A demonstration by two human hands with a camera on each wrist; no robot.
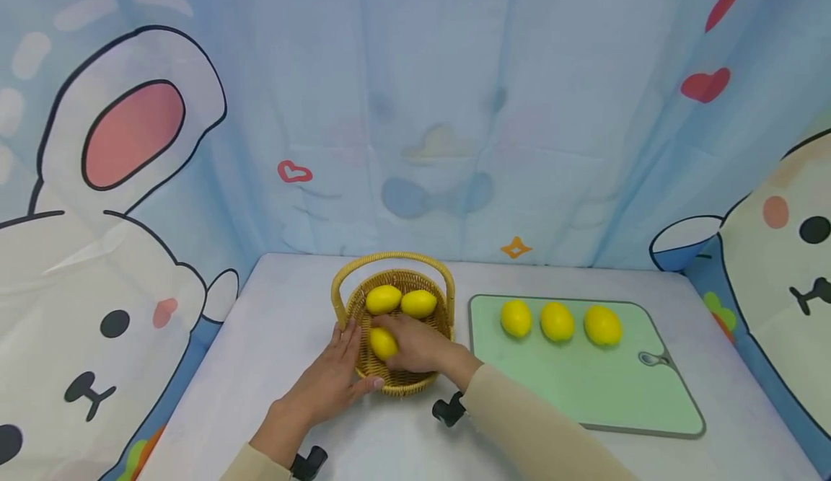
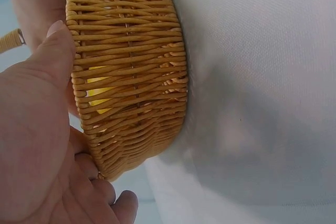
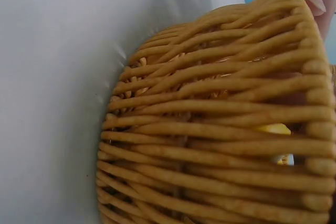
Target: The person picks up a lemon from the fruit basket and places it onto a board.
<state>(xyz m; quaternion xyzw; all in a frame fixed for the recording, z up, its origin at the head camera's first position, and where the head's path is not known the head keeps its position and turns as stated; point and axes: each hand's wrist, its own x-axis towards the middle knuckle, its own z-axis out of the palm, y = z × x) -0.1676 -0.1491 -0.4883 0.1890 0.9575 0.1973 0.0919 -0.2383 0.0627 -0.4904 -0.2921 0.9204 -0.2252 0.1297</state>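
A wicker basket [image 1: 404, 389] with an upright handle stands on the table left of centre. My left hand [image 1: 327, 380] holds its near-left side; in the left wrist view the thumb [image 2: 55, 43] lies at the rim and the fingers bend along the side. My right hand [image 1: 415, 344] reaches down inside and grips a lemon [image 1: 383, 343], its fingertips partly hidden. Behind it in the basket are two more lemons, one on the left [image 1: 384, 299] and one on the right [image 1: 418, 303]. Through the weave [image 3: 220, 124], the right wrist view shows a bit of yellow.
Right of the basket lies a pale green cutting board [image 1: 584, 387] with a grey edge. Three lemons sit in a row along its far side: left [image 1: 516, 318], middle [image 1: 557, 321] and right [image 1: 603, 325]. A printed blue curtain [image 1: 428, 106] hangs behind the white table [image 1: 279, 322].
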